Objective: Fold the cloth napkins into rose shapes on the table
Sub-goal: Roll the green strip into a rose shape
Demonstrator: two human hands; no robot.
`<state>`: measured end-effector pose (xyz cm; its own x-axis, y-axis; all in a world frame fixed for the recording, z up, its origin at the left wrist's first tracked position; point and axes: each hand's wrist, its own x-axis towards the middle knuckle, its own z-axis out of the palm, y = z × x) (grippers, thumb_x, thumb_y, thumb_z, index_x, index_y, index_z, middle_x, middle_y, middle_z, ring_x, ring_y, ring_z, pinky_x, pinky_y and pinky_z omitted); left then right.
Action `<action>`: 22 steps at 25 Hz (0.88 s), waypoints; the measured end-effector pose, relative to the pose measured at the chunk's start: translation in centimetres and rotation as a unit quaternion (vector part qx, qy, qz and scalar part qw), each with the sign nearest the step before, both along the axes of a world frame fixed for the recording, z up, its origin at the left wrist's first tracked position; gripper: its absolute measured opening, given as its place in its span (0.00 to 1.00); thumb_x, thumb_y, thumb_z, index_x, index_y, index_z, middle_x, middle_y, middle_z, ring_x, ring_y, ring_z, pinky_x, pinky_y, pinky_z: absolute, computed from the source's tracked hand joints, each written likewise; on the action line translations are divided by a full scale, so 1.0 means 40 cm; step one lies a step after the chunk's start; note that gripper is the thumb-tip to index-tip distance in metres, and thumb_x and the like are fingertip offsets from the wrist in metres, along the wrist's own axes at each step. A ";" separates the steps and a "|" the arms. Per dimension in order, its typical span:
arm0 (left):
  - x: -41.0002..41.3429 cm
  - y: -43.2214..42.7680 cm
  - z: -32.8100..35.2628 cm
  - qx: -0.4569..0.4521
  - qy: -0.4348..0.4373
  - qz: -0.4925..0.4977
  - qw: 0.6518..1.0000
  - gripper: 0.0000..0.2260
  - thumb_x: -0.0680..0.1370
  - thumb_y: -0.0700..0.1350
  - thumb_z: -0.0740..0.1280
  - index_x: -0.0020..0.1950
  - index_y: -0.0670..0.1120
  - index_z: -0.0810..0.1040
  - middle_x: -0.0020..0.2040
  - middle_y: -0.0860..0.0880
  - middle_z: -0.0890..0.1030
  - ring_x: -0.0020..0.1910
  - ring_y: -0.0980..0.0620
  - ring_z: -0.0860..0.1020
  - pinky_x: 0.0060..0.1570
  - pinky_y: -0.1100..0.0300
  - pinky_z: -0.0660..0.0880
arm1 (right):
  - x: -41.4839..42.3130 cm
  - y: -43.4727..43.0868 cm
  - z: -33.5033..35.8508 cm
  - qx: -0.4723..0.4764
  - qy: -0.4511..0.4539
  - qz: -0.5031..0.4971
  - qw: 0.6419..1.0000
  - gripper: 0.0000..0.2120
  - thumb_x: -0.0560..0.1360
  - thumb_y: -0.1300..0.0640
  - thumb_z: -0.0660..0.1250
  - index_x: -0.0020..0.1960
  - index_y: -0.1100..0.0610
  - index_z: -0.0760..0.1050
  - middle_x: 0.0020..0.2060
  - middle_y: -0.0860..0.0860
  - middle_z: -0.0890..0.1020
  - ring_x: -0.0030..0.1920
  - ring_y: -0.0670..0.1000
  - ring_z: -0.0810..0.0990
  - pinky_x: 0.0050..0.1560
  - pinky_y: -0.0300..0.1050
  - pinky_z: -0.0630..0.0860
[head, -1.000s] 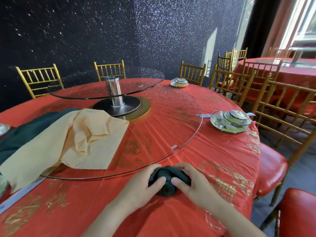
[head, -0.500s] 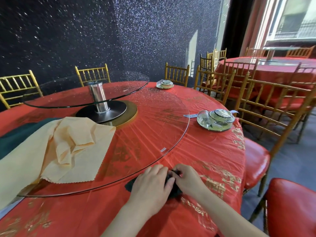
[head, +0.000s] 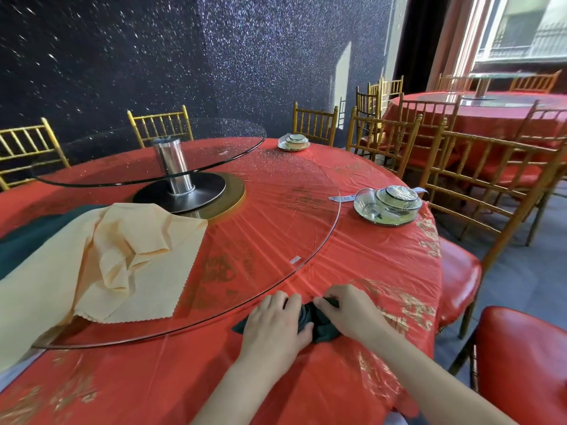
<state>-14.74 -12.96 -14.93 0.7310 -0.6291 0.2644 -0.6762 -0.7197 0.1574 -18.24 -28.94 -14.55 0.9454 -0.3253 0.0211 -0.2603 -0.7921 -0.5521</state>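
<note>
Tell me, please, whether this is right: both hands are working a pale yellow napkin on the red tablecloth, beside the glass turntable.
Not quite: the head view shows the left hand and right hand working a dark green napkin, on the red tablecloth beside the glass turntable. The pale yellow napkin lies apart on the glass.

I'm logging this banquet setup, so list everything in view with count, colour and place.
rolled napkin: one, dark green, near edge under both hands
loose napkin: one, pale yellow, on turntable, left
flat cloth: one, dark green, beneath it, far left
glass turntable: two tiers, clear, table centre
dish sets: two, white, right and far edge
tablecloth: one, red with gold, covering table
chairs: several, gold with red seats, around tables
second table: one, red, back right
left hand: one, holding rolled napkin
right hand: one, pinching the same napkin
</note>
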 end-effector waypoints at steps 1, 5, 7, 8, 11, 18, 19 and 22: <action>0.002 0.000 -0.003 0.004 -0.022 -0.001 1.000 0.18 0.74 0.59 0.64 0.59 0.50 0.72 0.51 0.53 0.74 0.52 0.52 0.75 0.52 0.57 0.71 | 0.009 0.004 0.000 -0.010 -0.002 0.001 1.000 0.22 0.77 0.44 0.62 0.34 0.60 0.71 0.27 0.52 0.74 0.28 0.52 0.71 0.29 0.45 0.66; 0.005 -0.006 -0.027 -0.002 -0.076 -0.016 0.997 0.20 0.62 0.59 0.75 0.47 0.50 0.80 0.40 0.55 0.79 0.44 0.52 0.81 0.49 0.54 0.78 | 0.045 0.017 0.006 -0.013 -0.018 0.019 1.000 0.17 0.77 0.48 0.63 0.33 0.57 0.70 0.30 0.51 0.76 0.31 0.52 0.73 0.34 0.49 0.72; -0.002 -0.007 -0.021 0.006 -0.059 -0.020 0.998 0.21 0.60 0.59 0.77 0.47 0.49 0.80 0.39 0.56 0.79 0.42 0.54 0.82 0.52 0.51 0.77 | 0.042 0.015 0.002 -0.014 -0.032 0.030 0.999 0.11 0.77 0.52 0.63 0.40 0.58 0.75 0.35 0.53 0.80 0.37 0.55 0.77 0.38 0.49 0.74; -0.006 -0.009 -0.021 0.012 -0.052 -0.019 0.998 0.21 0.59 0.59 0.77 0.46 0.50 0.80 0.38 0.56 0.78 0.38 0.55 0.81 0.50 0.51 0.78 | 0.036 0.013 -0.006 -0.027 -0.045 0.025 0.998 0.10 0.78 0.53 0.62 0.42 0.58 0.75 0.36 0.53 0.80 0.38 0.55 0.78 0.38 0.49 0.74; -0.013 -0.016 -0.016 0.023 -0.031 -0.005 0.999 0.23 0.57 0.59 0.78 0.46 0.51 0.80 0.37 0.55 0.77 0.32 0.53 0.80 0.41 0.52 0.80 | 0.018 0.017 -0.028 -0.132 -0.026 -0.008 0.991 0.07 0.79 0.53 0.57 0.48 0.54 0.73 0.41 0.49 0.75 0.44 0.56 0.78 0.36 0.46 0.71; -0.015 -0.018 0.012 0.000 0.062 0.000 0.998 0.48 0.73 0.54 0.69 0.75 0.43 0.35 0.69 0.47 0.70 0.70 0.47 0.67 0.72 0.50 0.59 | -0.046 0.080 0.000 0.048 -0.246 0.085 0.964 0.15 0.78 0.46 0.59 0.63 0.48 0.71 0.54 0.40 0.73 0.55 0.38 0.73 0.55 0.34 0.70; -0.014 -0.010 0.026 -0.002 0.099 0.004 0.995 0.49 0.74 0.53 0.67 0.73 0.43 0.28 0.75 0.47 0.61 0.75 0.49 0.57 0.74 0.52 0.50 | -0.058 0.102 -0.003 0.067 -0.235 0.115 0.963 0.17 0.79 0.45 0.56 0.66 0.46 0.68 0.57 0.38 0.73 0.58 0.36 0.71 0.58 0.30 0.67; -0.005 0.041 0.058 -0.024 0.163 0.038 0.986 0.55 0.71 0.57 0.70 0.71 0.47 0.24 0.78 0.48 0.41 0.77 0.50 0.42 0.74 0.52 0.40 | -0.069 0.126 -0.033 0.029 -0.214 0.147 0.965 0.21 0.80 0.43 0.51 0.71 0.42 0.63 0.64 0.38 0.70 0.65 0.36 0.65 0.65 0.32 0.62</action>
